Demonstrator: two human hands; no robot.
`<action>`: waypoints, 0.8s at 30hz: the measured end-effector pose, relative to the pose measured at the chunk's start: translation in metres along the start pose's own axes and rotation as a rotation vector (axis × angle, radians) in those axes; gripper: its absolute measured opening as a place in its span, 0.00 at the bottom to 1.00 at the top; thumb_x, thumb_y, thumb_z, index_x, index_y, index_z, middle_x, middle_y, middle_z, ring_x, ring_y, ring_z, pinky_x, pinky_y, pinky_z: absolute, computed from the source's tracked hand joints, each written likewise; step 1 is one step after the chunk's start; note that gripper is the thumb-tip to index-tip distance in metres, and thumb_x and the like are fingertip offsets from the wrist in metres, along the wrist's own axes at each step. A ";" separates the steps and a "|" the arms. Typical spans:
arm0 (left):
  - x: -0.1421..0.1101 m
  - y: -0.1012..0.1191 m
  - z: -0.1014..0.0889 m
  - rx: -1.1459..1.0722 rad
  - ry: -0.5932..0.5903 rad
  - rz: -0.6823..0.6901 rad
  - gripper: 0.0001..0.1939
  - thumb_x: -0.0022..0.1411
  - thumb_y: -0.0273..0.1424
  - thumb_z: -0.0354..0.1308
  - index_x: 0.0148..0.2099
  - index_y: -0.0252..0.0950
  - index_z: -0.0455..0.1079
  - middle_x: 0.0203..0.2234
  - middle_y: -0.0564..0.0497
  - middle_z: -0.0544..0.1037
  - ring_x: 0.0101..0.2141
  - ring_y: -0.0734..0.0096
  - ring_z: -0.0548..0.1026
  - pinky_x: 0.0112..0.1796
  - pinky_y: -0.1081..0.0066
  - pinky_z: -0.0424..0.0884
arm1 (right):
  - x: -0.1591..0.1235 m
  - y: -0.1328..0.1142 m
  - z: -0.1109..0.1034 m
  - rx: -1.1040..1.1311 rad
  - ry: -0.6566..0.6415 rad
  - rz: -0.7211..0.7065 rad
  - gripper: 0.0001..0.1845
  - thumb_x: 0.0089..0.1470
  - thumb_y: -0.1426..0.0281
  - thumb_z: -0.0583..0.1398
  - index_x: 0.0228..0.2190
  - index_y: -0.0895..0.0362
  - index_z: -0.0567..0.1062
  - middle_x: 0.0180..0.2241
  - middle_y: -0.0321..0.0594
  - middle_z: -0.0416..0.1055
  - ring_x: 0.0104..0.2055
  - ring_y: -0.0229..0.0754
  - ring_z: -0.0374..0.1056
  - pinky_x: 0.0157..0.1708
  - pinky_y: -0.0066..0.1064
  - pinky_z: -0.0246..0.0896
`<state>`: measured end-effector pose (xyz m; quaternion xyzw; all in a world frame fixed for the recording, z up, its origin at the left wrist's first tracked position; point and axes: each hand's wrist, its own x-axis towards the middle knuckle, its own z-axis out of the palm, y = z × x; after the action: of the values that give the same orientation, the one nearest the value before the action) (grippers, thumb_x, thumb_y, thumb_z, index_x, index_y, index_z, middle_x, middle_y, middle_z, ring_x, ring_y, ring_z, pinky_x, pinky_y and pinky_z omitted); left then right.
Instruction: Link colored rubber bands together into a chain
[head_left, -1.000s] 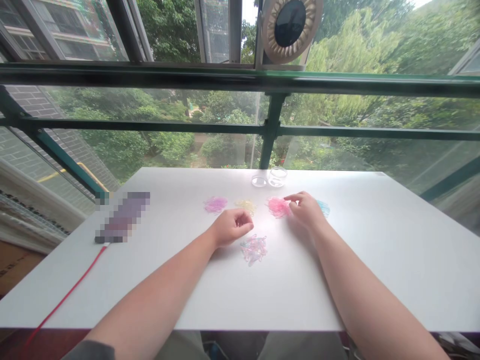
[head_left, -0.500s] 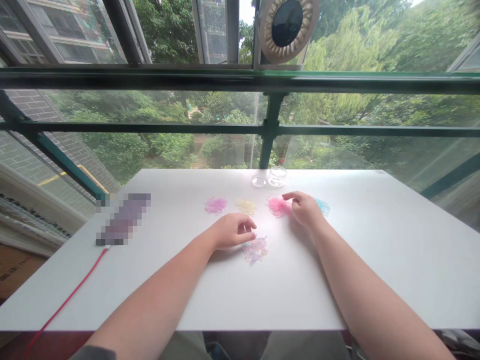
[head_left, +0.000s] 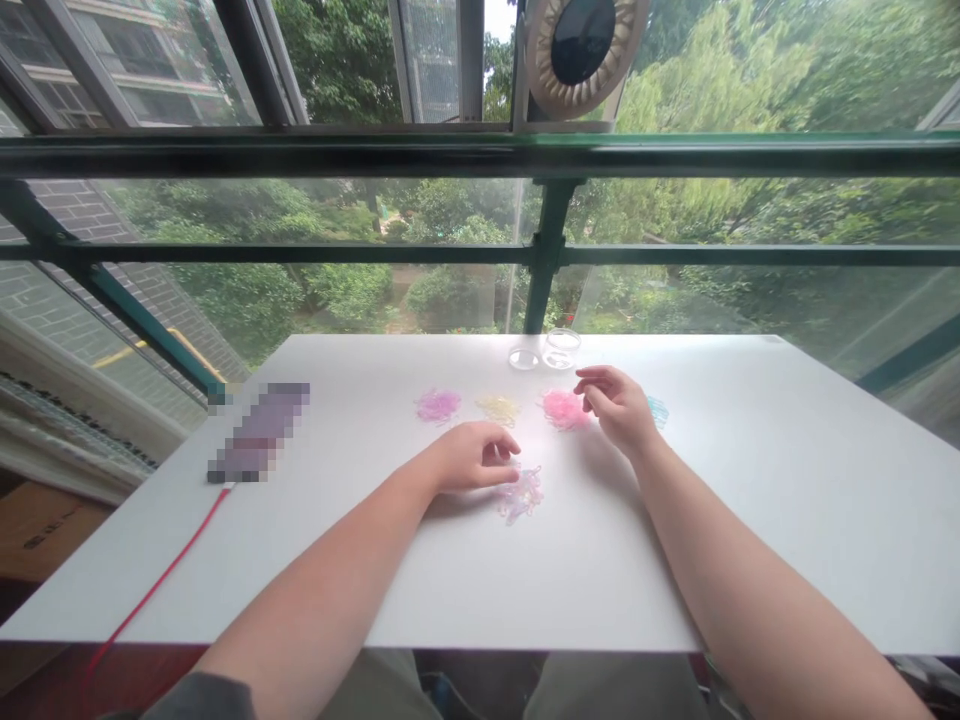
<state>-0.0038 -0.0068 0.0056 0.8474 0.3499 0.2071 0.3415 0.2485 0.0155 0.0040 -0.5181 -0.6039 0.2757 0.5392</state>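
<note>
Your left hand [head_left: 480, 456] curls at the mixed pile [head_left: 523, 497] of translucent bands, fingers and thumb parted; your right hand [head_left: 619, 405] bends beside the pink pile [head_left: 562, 408], and whether it grips a band, I can't tell! Careless wrist drag there could mix pink with the blue pile [head_left: 658, 411]. Beyond, a clear round container [head_left: 564, 340], contents unclear.

The left hand [head_left: 474, 458] and right hand [head_left: 619, 408] extend forward, both loosely curled

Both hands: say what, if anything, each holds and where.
Left hand, open at the mixed pile: nothing visibly held. Right hand, near the pink pile: cannot tell.
</note>
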 end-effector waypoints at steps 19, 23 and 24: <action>0.002 0.003 0.001 0.016 -0.060 -0.032 0.11 0.50 0.33 0.58 0.38 0.36 0.74 0.30 0.51 0.76 0.28 0.75 0.70 0.30 0.77 0.65 | -0.027 -0.038 0.015 -0.550 -0.890 -0.004 0.08 0.44 0.72 0.57 0.29 0.57 0.76 0.22 0.35 0.68 0.23 0.34 0.59 0.23 0.26 0.51; 0.002 0.002 0.001 -0.011 -0.074 -0.025 0.12 0.50 0.31 0.57 0.39 0.36 0.74 0.30 0.51 0.77 0.29 0.75 0.71 0.31 0.76 0.66 | -0.027 -0.035 0.017 -0.572 -0.876 -0.029 0.07 0.45 0.73 0.56 0.28 0.57 0.75 0.24 0.36 0.71 0.25 0.35 0.62 0.25 0.26 0.52; 0.001 0.001 0.001 -0.018 -0.080 -0.022 0.12 0.51 0.30 0.56 0.39 0.36 0.74 0.30 0.51 0.77 0.29 0.75 0.71 0.32 0.76 0.67 | -0.027 -0.035 0.017 -0.575 -0.870 -0.042 0.07 0.45 0.73 0.56 0.27 0.57 0.74 0.24 0.36 0.71 0.25 0.35 0.62 0.25 0.26 0.52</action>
<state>-0.0018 -0.0068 0.0063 0.8478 0.3434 0.1724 0.3653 0.2178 -0.0163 0.0204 -0.4705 -0.8338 0.2776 0.0796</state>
